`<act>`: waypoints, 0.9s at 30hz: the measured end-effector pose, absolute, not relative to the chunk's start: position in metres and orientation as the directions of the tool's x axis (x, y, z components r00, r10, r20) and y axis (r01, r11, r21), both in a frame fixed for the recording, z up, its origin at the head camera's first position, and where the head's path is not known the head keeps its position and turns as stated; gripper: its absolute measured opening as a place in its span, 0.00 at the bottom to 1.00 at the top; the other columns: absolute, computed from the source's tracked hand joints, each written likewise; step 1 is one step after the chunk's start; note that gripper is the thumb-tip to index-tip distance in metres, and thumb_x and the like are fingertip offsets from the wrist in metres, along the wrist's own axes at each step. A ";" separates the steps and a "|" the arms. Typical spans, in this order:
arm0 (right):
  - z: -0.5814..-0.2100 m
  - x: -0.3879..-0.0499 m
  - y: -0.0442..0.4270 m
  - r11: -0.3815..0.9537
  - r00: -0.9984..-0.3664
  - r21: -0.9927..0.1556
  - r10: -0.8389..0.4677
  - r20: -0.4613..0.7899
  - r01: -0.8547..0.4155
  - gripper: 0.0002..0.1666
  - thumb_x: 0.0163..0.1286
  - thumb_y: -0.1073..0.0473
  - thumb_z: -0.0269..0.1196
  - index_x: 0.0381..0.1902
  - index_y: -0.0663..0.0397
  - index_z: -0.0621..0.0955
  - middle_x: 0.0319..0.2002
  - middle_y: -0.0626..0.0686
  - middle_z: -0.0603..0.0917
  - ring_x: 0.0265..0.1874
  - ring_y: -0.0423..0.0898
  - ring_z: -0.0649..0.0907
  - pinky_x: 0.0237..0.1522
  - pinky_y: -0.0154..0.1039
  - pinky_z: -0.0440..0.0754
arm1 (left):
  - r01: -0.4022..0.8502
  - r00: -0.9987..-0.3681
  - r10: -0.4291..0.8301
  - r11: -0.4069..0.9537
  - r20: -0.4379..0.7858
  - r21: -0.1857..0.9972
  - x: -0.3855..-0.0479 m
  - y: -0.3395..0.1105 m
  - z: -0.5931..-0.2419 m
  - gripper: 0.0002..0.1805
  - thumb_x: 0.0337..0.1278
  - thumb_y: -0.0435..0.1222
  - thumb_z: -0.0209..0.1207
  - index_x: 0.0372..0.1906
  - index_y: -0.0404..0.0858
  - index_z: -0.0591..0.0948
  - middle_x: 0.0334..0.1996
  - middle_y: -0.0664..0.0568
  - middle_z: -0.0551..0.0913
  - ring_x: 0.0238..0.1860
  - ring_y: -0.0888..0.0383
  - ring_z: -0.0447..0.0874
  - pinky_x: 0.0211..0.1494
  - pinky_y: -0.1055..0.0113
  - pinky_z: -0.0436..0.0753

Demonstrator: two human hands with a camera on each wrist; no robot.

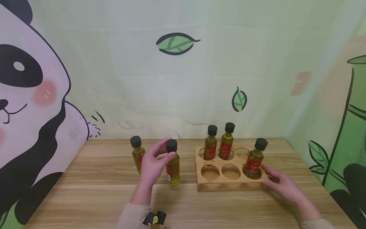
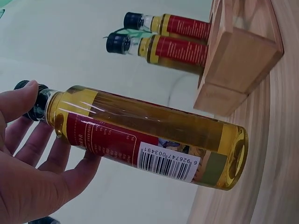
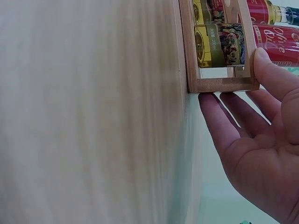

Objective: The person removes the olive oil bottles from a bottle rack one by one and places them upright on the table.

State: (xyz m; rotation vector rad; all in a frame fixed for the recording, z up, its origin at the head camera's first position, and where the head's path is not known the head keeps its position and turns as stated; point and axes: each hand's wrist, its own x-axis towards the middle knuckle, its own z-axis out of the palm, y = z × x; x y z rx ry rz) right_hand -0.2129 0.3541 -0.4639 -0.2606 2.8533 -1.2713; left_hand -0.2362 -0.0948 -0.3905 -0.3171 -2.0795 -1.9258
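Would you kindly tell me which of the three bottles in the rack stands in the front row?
It is the right-end bottle, nearest the right hand; the other two bottles stand in the back row of the rack.

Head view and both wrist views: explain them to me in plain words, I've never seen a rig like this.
There is no machine here, just a person's two bare hands. The widest picture comes from a camera worn on the head, looking forward and down. The other two come from a camera on each wrist, so the scene looks turned sideways. On the wooden table stands a wooden rack with six holes; three bottles with black caps and red labels stand in it. The left hand holds a similar bottle by its cap and neck, while the right hand grips the rack's right end. One more bottle is partly hidden behind the left hand.
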 end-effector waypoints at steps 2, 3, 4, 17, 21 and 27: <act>-0.464 -0.213 0.354 0.657 -0.986 -0.739 -0.157 0.062 -0.151 0.38 0.72 0.55 0.63 0.73 0.65 0.63 0.68 0.70 0.65 0.60 0.69 0.75 0.56 0.40 0.77 | 0.352 -0.933 -0.040 0.093 0.357 0.931 -0.236 -0.099 -0.392 0.25 0.53 0.32 0.71 0.59 0.42 0.82 0.44 0.45 0.85 0.46 0.53 0.82 0.52 0.53 0.82; -0.464 -0.213 0.354 0.656 -0.986 -0.740 -0.157 0.062 -0.151 0.38 0.72 0.56 0.63 0.73 0.65 0.63 0.69 0.70 0.65 0.60 0.69 0.74 0.56 0.40 0.77 | 0.351 -0.933 -0.042 0.095 0.356 0.931 -0.235 -0.102 -0.392 0.25 0.53 0.32 0.71 0.59 0.42 0.82 0.44 0.45 0.85 0.46 0.53 0.82 0.52 0.54 0.82; -0.464 -0.213 0.354 0.652 -0.986 -0.743 -0.156 0.061 -0.150 0.38 0.72 0.56 0.63 0.73 0.65 0.63 0.69 0.70 0.65 0.60 0.69 0.74 0.56 0.39 0.76 | 0.350 -0.934 -0.043 0.099 0.355 0.931 -0.235 -0.104 -0.393 0.25 0.53 0.32 0.71 0.59 0.42 0.82 0.44 0.45 0.85 0.46 0.53 0.82 0.52 0.54 0.82; -0.464 -0.213 0.355 0.633 -0.984 -0.759 -0.164 0.063 -0.154 0.38 0.72 0.57 0.63 0.73 0.66 0.63 0.69 0.70 0.64 0.60 0.70 0.73 0.54 0.33 0.76 | 0.325 -0.940 -0.066 0.123 0.335 0.938 -0.231 -0.139 -0.399 0.24 0.54 0.28 0.70 0.58 0.38 0.81 0.44 0.41 0.85 0.44 0.58 0.82 0.47 0.68 0.77; -0.463 -0.213 0.355 0.630 -0.985 -0.761 -0.162 0.066 -0.154 0.38 0.72 0.57 0.63 0.73 0.66 0.63 0.69 0.70 0.64 0.60 0.70 0.74 0.53 0.34 0.76 | 0.292 -0.950 -0.073 0.143 0.305 0.946 -0.228 -0.147 -0.398 0.25 0.55 0.29 0.69 0.59 0.40 0.80 0.46 0.41 0.84 0.45 0.56 0.81 0.50 0.69 0.78; -0.464 -0.213 0.354 0.643 -0.984 -0.748 -0.161 0.073 -0.161 0.38 0.71 0.57 0.63 0.73 0.65 0.63 0.68 0.70 0.65 0.59 0.69 0.75 0.55 0.38 0.77 | 0.265 -0.952 -0.098 0.202 0.289 0.943 -0.224 -0.162 -0.396 0.24 0.56 0.32 0.70 0.59 0.42 0.80 0.43 0.46 0.83 0.45 0.54 0.79 0.54 0.59 0.75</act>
